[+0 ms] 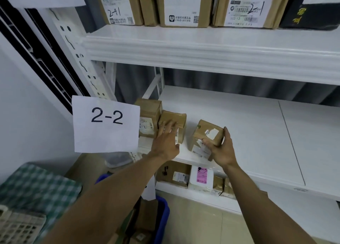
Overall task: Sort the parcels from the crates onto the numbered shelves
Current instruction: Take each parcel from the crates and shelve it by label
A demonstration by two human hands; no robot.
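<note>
On the middle shelf (239, 126), centre of frame, next to the "2-2" sign (106, 124) at left: shelving step in hand. The squat brown parcel (181, 120) sits against the tall brown parcel (149, 111) at the shelf's left end. The labelled cardboard box (206, 131) stands apart to their right, near the front edge.

Doing it well, as I judge it: slide the box left until it is flush with the squat parcel, label facing out, base fully on the board and not overhanging. Push the row back with a flat palm so nothing tips. Check the number written on the box matches the sign first; I can't read it here.

Left hand (166, 142): fingers (171, 128) straight and slightly spread, laid flat on the squat parcel's front face, pressing and not gripping.

Right hand (222, 150): grips the box, thumb up its right side and the other fingers curled round its lower front. Whether the box rests on the shelf or is lifted, I can't tell.

Blue crate (163, 216) at bottom centre, more parcels inside.
</note>
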